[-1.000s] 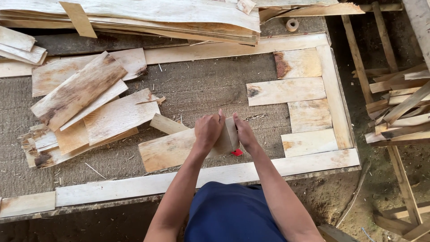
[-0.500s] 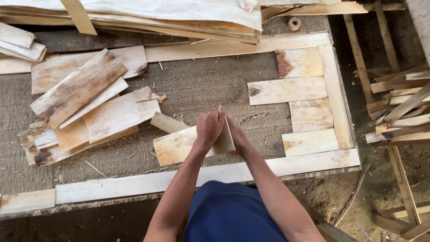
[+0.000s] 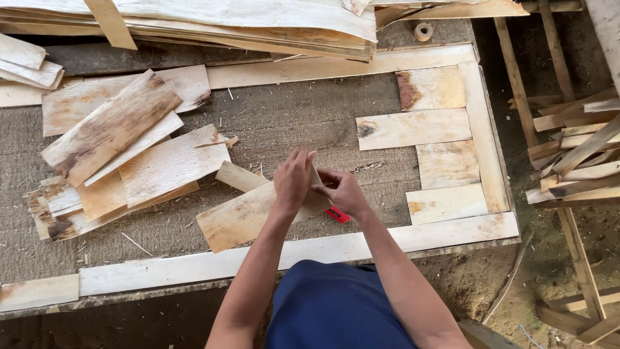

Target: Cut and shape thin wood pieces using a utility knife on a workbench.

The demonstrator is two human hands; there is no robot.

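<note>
workbench [image 3: 310, 123], veneer strip [image 3: 248, 216] in both grips

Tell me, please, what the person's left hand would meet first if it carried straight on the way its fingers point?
The left hand, gripping the wood veneer piece, points away from the body. Beyond it lies bare coarse matting, then probably the long border strip; height is unclear.

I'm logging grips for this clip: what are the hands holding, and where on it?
Both hands, left and right, grip the right end of a thin wood veneer piece; its left end lies on the table.
</note>
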